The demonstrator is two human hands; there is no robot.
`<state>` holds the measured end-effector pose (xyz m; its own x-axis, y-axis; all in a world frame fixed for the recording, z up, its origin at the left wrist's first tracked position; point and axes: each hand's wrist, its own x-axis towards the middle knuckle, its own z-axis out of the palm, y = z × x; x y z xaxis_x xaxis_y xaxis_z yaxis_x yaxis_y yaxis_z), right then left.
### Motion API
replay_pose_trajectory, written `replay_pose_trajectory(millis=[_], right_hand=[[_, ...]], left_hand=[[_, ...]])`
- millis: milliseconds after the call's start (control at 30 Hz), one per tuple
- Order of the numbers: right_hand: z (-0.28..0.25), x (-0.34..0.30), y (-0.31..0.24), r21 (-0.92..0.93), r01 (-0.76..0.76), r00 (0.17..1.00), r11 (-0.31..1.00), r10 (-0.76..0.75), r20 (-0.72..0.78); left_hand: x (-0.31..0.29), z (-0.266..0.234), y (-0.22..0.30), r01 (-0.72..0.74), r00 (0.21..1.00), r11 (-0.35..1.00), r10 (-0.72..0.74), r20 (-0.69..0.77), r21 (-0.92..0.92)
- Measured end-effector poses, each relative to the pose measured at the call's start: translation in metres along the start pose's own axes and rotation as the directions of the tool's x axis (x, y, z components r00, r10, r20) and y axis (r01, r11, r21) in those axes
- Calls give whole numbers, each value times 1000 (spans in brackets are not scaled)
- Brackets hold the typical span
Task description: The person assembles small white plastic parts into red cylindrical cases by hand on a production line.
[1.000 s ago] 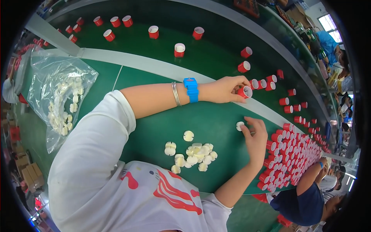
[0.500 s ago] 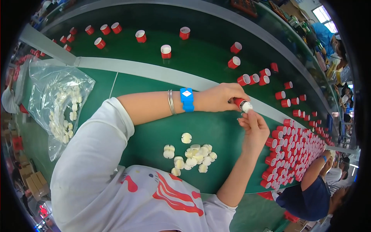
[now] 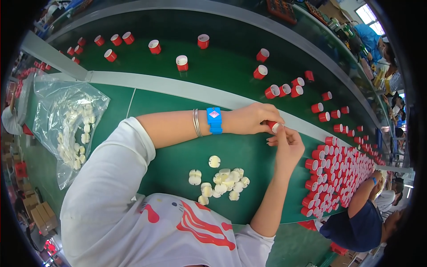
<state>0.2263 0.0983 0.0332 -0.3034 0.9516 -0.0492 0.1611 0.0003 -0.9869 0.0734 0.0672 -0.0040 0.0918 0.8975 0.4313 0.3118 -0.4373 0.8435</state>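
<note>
Right of frame centre, red cup (image 3: 273,127) is gripped by left hand (image 3: 255,119), mouth facing adjacent right hand (image 3: 289,147), whose grip cannot be determined.

No lettering or number can be read, only a pale diamond-shaped mark (image 3: 214,114) on the bright blue wristband (image 3: 215,123) just above the frame's centre.

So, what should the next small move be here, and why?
Probably a gentle push by the right hand into the mouth of the red cup: the left hand grips the cup, the right appears to touch its opening, and what sits inside is unclear.
</note>
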Motion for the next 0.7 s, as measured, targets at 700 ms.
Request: replay_pose_trajectory(millis=[700], right_hand=[[36, -54, -11, -266, 657, 554, 706, -212, 805]], left_hand=[[-7, -85, -54, 721, 624, 537, -227, -748, 439]])
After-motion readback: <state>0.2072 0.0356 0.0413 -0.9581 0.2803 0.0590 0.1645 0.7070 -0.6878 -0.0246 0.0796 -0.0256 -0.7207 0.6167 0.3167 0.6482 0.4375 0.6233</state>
